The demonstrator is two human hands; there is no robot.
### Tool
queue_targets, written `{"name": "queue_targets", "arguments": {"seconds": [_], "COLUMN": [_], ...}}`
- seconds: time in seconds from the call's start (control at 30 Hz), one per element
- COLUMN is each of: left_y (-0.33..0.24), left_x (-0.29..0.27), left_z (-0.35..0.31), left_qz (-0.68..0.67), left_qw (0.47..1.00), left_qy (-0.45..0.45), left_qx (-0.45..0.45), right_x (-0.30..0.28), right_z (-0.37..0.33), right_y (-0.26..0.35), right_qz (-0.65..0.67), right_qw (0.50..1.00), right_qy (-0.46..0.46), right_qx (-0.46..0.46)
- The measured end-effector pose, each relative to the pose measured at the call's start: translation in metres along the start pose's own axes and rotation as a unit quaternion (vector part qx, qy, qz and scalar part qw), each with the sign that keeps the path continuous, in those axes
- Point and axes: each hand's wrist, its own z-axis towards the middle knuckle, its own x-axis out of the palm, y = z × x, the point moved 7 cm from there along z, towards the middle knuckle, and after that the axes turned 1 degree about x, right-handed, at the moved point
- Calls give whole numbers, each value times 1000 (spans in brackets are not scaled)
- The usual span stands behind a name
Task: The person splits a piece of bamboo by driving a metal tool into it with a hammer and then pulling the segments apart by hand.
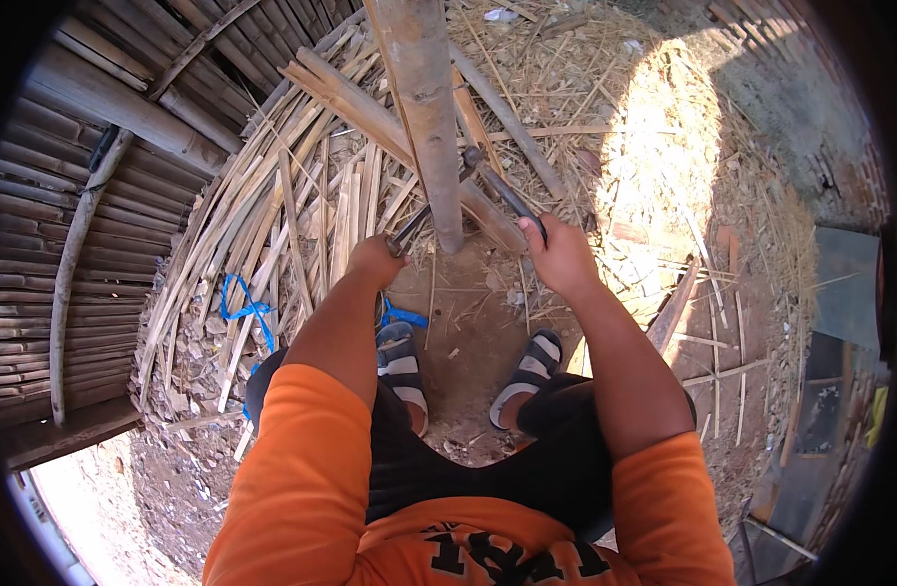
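Two bare hands work either side of a bamboo pole (424,107), which rises between them, its foot at the bare earth ahead of the sandals (538,359). The pole looks stiff, hollow and fairly light, probably smooth enough to slip; a grip around its middle would suit. Left of it, the left hand (375,259) has its fingers curled around the near end of a dark tool (411,227) that runs behind the pole. On the right, the right hand (563,254) grasps the near end of a grey tool (512,200); both tools seem rigid and dense, best held there. A knob (471,156) shows just right of the pole; which tool it belongs to, I cannot tell. Both forearms reach forward, converging, elbows slightly bent.
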Motion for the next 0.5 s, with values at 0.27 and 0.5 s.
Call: {"name": "queue_targets", "arguments": {"seconds": [0.27, 0.5], "left_y": [-17, -13], "left_x": [-9, -7], "left_z": [-18, -12], "left_qz": [5, 24], "left_qw": [999, 999], "left_qy": [25, -24], "left_qx": [-24, -1], "right_x": [-52, -68], "right_z": [11, 12], "right_y": [25, 25], "right_qz": [118, 153], "right_qw": [988, 978], "right_qy": [-97, -134], "right_qx": [-1, 46]}}
